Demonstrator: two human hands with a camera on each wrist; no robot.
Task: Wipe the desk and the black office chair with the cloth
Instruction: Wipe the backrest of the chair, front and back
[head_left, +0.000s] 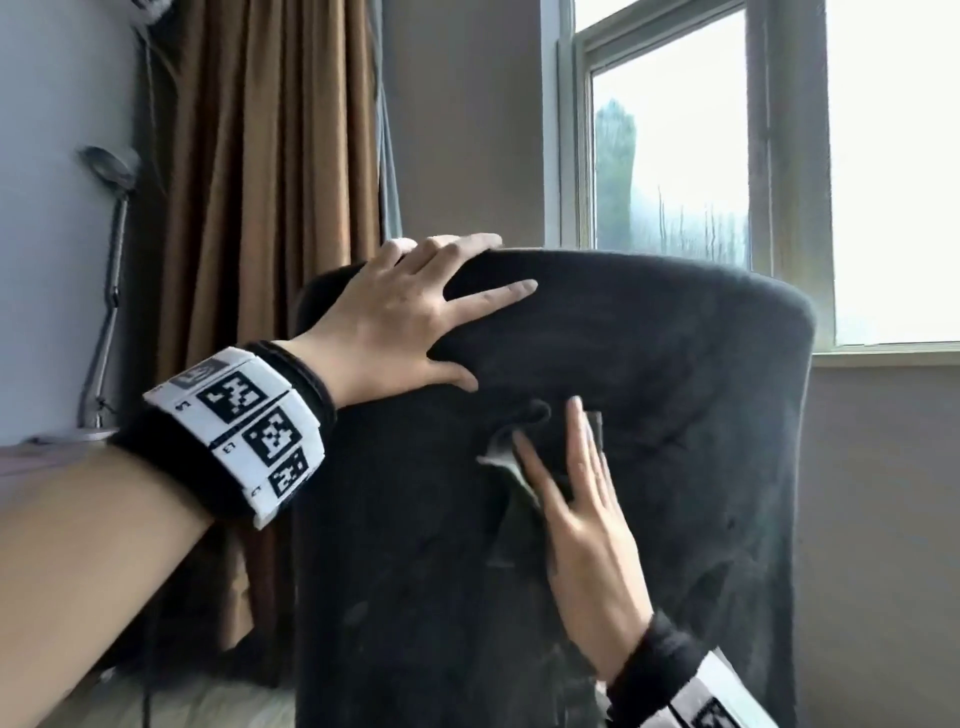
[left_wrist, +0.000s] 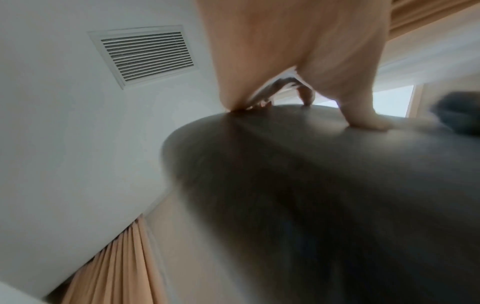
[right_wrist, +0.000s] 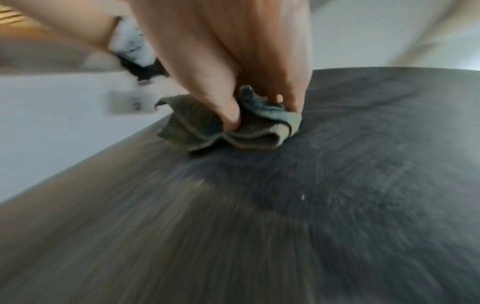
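Black office chair (head_left: 675, 415) fills view; backrest matte, fuzzy, top edge rounded. Left hand (head_left: 395, 322) spread flat over backrest's top left corner, fingers straight. Right hand (head_left: 582, 525) mid-backrest, thumb and fingers pinching cloth (right_wrist: 192, 125): grey-green, bunched, pressed against fabric.

Home room, curtain (head_left: 260, 182), window (head_left: 670, 156), desk lamp (head_left: 109, 249)

Daylight glares through the window (head_left: 779, 171); wrist views blurred.
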